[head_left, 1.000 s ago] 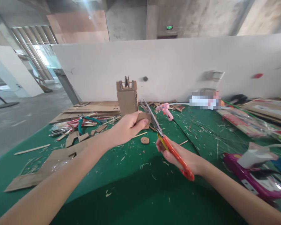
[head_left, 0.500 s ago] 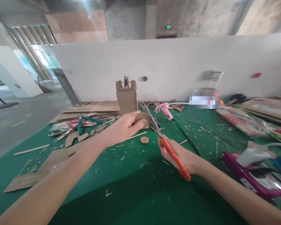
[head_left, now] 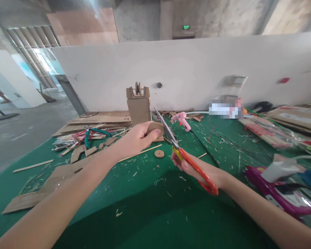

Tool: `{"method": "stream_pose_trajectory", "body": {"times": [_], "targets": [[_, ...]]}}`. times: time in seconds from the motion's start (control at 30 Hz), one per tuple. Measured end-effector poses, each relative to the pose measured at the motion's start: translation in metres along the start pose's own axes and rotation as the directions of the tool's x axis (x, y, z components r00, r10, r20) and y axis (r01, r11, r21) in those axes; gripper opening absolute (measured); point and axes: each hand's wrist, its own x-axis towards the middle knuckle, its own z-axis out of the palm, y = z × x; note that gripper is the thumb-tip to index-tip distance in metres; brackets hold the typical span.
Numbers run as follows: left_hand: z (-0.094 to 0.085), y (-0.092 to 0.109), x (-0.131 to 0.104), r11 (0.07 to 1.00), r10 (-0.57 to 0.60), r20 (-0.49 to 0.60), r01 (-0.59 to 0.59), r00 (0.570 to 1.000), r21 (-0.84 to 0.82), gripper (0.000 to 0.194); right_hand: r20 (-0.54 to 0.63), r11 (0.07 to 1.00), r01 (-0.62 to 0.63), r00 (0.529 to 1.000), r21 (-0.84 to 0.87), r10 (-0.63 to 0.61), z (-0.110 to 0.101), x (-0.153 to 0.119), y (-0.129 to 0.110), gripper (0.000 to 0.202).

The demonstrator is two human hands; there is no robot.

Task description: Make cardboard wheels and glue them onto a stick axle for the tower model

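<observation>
Pinched between the thumb and fingers of my left hand point(head_left: 142, 137) is a rounded piece of cardboard point(head_left: 156, 128). My right hand point(head_left: 190, 166) is closed round the orange handles of a pair of scissors point(head_left: 197, 166). Their blades point up and away, slightly apart, along the right edge of the cardboard; whether they touch it I cannot tell. Below my hands a small cardboard disc point(head_left: 159, 154) with a centre hole lies flat on the green table. Behind my left hand stands an upright cardboard box point(head_left: 139, 109), topped by small wheels on a stick.
A pink glue gun point(head_left: 182, 121) with a black cable lies beyond the scissors. Teal-handled pliers point(head_left: 87, 137), sticks and cardboard scraps point(head_left: 60, 176) spread at left. A purple device point(head_left: 277, 193) is at right. A white panel point(head_left: 191, 72) borders the table's back.
The scissors' handles have spread and moved slightly right, with the blades now parted. My left hand keeps hold of the cardboard. The whole view has shifted a little.
</observation>
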Motion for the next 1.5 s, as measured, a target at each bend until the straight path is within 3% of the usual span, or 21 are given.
{"method": "stream_pose_trajectory", "body": {"times": [0.37,0.83,1.1,1.27,1.4,1.5], "targets": [[-0.001,0.008,-0.002,0.999,0.013,0.026,-0.014,1.000,0.041,0.027,-0.022,0.980,-0.075,0.997,-0.184,0.072,0.004,0.002,-0.012,0.046],[-0.002,0.002,-0.002,1.000,0.027,0.036,-0.028,0.999,0.008,0.031,-0.094,0.994,-0.046,0.995,-0.094,0.037,0.012,0.007,0.010,0.049],[0.007,0.003,0.002,0.995,-0.082,-0.064,0.078,0.995,-0.064,0.028,-0.211,0.980,-0.078,0.970,0.185,0.118,0.019,0.011,0.017,0.045],[0.012,-0.003,0.004,0.979,-0.110,-0.078,0.094,0.991,-0.179,0.024,-0.254,0.882,-0.096,0.938,0.462,0.235,0.021,0.014,0.025,0.048],[0.016,-0.010,0.004,0.965,-0.077,-0.117,0.045,0.990,-0.259,0.051,-0.253,0.780,-0.122,0.905,0.614,0.341,0.018,0.018,0.022,0.054],[0.019,-0.014,0.005,0.959,-0.046,-0.104,0.015,0.993,-0.281,0.055,-0.281,0.749,-0.098,0.889,0.655,0.362,0.016,0.020,0.022,0.057]]}}
